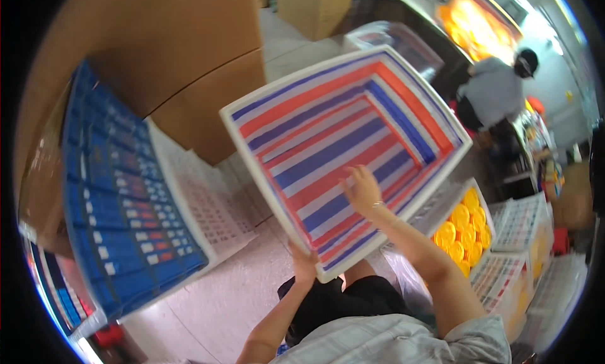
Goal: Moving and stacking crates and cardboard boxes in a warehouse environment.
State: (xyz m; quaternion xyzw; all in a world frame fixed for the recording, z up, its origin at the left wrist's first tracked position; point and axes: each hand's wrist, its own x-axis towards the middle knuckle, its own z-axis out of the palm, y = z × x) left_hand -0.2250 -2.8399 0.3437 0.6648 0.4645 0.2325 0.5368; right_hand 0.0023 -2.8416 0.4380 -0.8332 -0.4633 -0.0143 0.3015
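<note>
A white rectangular crate [273, 194], lined with red, white and blue striped sheeting [340, 156], is tilted in front of me. My left hand [304, 263] grips its near left corner, with the fingers partly hidden by the rim. Over the inside of the crate, my right hand [363, 191] reaches in with fingers apart and holds nothing; whether it touches the lining I cannot tell. A thin bracelet sits on that wrist.
To the left stands a blue-lined crate [126, 206] beside tall cardboard boxes [176, 43]. On the right are a crate of round yellow-orange pieces [463, 225] and several white crates [517, 225]. A person in grey [495, 90] works at a bench farther back.
</note>
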